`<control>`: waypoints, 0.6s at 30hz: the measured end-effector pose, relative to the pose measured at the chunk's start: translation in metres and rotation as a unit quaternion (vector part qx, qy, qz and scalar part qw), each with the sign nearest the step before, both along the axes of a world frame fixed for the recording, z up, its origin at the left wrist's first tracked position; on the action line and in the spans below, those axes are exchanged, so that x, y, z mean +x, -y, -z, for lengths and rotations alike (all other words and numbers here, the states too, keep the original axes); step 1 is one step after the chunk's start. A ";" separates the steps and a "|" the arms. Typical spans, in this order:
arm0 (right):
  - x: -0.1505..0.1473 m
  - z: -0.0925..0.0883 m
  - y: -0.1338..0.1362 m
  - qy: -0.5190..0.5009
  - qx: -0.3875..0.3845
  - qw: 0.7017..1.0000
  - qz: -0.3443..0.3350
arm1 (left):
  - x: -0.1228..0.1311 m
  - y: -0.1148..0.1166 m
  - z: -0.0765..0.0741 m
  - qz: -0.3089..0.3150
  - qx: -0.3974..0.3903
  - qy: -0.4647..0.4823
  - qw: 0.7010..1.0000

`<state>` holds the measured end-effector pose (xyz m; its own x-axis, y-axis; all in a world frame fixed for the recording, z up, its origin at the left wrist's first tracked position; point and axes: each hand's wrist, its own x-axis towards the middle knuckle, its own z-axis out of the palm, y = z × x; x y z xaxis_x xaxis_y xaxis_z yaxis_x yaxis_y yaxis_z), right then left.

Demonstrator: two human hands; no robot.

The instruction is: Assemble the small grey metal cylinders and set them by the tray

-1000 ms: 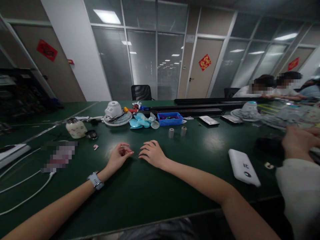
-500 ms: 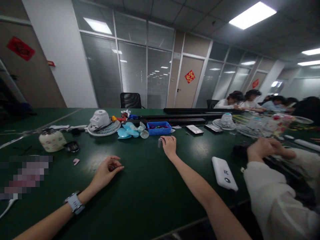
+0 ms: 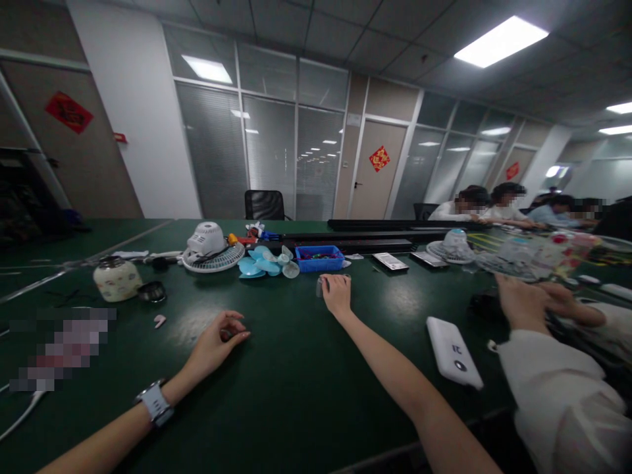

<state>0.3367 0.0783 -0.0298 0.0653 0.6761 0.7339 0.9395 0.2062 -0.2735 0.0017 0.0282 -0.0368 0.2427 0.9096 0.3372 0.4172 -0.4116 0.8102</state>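
Observation:
My right hand (image 3: 338, 296) reaches forward over the green table, its fingers closed around a small clear cylinder (image 3: 319, 287). The cylinder is partly hidden by the fingers, and its exact kind cannot be made out. Just beyond that hand sits a blue tray (image 3: 320, 266) with small coloured pieces in it. My left hand (image 3: 220, 342) rests on its side on the table, fingers loosely curled and thumb apart; nothing clear shows in it. Left of it lies a small pink piece (image 3: 159, 321). Light blue fan blades (image 3: 259, 264) lie behind, between the hands.
A white fan head (image 3: 206, 238) rests on its grille, behind a patterned jar (image 3: 116, 279) and a black cap (image 3: 152, 291). To the right lies a white power bank (image 3: 453, 352). A co-worker's hands (image 3: 528, 303) work beside it. Black bars (image 3: 365, 245) run along the back.
The view has shifted slightly, so most things sit a little further right and lower. My right hand still holds the cylinder; the left hand keeps its loose curl.

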 end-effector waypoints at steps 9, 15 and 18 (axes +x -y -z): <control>0.014 0.003 0.013 -0.032 0.043 0.992 0.118 | 0.001 0.005 -0.005 0.006 -0.001 -0.007 1.000; 0.044 0.016 -0.006 -0.218 -0.089 0.963 0.129 | 0.003 0.010 -0.009 0.013 -0.008 -0.011 1.000; 0.051 0.014 -0.007 -0.268 -0.095 0.951 0.123 | 0.003 0.010 -0.007 0.015 0.001 -0.010 1.000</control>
